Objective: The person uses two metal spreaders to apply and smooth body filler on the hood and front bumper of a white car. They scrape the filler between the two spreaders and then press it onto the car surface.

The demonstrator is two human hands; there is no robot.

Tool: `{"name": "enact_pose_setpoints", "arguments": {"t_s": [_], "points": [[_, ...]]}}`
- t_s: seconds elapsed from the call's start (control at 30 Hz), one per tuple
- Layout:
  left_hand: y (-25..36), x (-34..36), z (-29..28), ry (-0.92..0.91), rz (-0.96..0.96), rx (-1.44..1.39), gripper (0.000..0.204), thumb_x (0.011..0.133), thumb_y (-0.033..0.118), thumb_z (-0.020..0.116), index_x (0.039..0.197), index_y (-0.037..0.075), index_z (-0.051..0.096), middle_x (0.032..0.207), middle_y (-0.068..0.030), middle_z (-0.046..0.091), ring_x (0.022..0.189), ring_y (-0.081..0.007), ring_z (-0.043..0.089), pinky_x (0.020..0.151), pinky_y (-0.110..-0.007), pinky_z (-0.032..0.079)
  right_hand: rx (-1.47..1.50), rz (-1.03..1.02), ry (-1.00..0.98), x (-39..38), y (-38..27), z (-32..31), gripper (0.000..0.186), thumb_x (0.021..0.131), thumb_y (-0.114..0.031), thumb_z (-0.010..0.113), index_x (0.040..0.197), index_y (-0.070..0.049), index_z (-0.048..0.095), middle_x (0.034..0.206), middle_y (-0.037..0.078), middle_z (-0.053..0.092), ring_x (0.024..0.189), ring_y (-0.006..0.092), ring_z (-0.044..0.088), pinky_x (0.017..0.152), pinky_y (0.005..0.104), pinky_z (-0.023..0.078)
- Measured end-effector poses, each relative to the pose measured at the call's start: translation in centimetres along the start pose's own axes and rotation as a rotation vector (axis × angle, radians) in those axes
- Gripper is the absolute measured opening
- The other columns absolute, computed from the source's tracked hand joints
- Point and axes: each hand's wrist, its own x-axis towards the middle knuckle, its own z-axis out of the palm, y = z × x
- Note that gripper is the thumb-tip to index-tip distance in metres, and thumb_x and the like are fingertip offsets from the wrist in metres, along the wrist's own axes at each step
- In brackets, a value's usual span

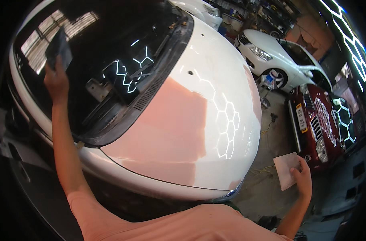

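My left hand (pixel 56 80), at the upper left over the dark windshield (pixel 122 40), grips a dark, flat, angular sheet (pixel 59 46). My right hand (pixel 302 182), out past the car's front corner at the lower right, has its fingers and thumb closed on a pale, pinkish square pad (pixel 284 170). Below me lies the white hood (pixel 231 140) of a car, with large matte pink patches (pixel 163 132) near the windshield and smaller ones along its far edge. Bright hexagonal light reflections show on the hood's glossy part.
A white car (pixel 271 54) stands at the upper right, with a dark red car (pixel 313 128) nearer me. Between them and the hood are a small stand with containers (pixel 271 80) and a yellow cable on the floor (pixel 267 132). Cluttered shelving (pixel 255 14) lines the back.
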Motion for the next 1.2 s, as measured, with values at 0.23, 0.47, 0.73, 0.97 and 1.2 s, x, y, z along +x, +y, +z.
{"name": "enact_pose_setpoints", "arguments": {"t_s": [0.23,0.47,0.73,0.97,1.2], "points": [[22.9,-11.6,-3.3,-0.014,-0.341,-0.516,0.04,0.102,0.022,0.06,0.133,-0.003,0.056,0.132,-0.0163,0.061,0.123,-0.0248,0.053,0.105,-0.035,0.041,0.559,0.072,-0.034,2.2,8.5,-5.5,0.056,0.084,-0.005,0.068,0.137,0.0,0.049,0.122,0.008,0.062,0.111,0.0157,0.06,0.097,0.0297,0.047],[50.2,-40.6,-4.9,-0.838,-1.355,-1.17,0.045,0.099,0.022,0.063,0.136,-0.001,0.049,0.125,-0.0076,0.06,0.114,-0.0153,0.057,0.103,-0.032,0.045,0.948,0.015,-0.596,9.5,13.8,-4.1,0.054,0.083,-0.005,0.073,0.132,0.0,0.051,0.12,0.007,0.063,0.109,0.0167,0.061,0.098,0.0319,0.048],[69.3,-51.4,-3.4,-0.845,-1.757,-1.228,0.043,0.098,0.019,0.062,0.135,0.004,0.046,0.122,-0.0117,0.062,0.105,-0.0229,0.065,0.086,-0.039,0.058,0.801,0.185,-0.942,14.9,23.3,-8.9,0.038,0.087,-0.008,0.072,0.122,0.0,0.058,0.106,0.003,0.065,0.094,0.0093,0.06,0.084,0.0253,0.049],[74.7,-54.8,-2.7,-1.066,-1.844,-1.16,0.047,0.1,0.017,0.059,0.141,0.003,0.042,0.132,-0.0106,0.056,0.115,-0.0216,0.059,0.098,-0.04,0.052,0.561,0.205,-0.792,14.8,31.8,-17.8,0.035,0.088,-0.008,0.069,0.121,-0.002,0.058,0.107,0.002,0.064,0.096,0.0099,0.059,0.085,0.0262,0.048],[79.3,-58.9,0.0,-1.02,-1.931,-1.252,0.045,0.101,0.021,0.057,0.141,0.006,0.041,0.127,-0.0089,0.058,0.113,-0.0221,0.061,0.098,-0.041,0.052,0.57,0.182,-0.282,10.7,37.4,-23.9,0.038,0.09,-0.006,0.065,0.125,-0.001,0.053,0.114,0.006,0.061,0.102,0.0121,0.056,0.09,0.0298,0.047]]}}
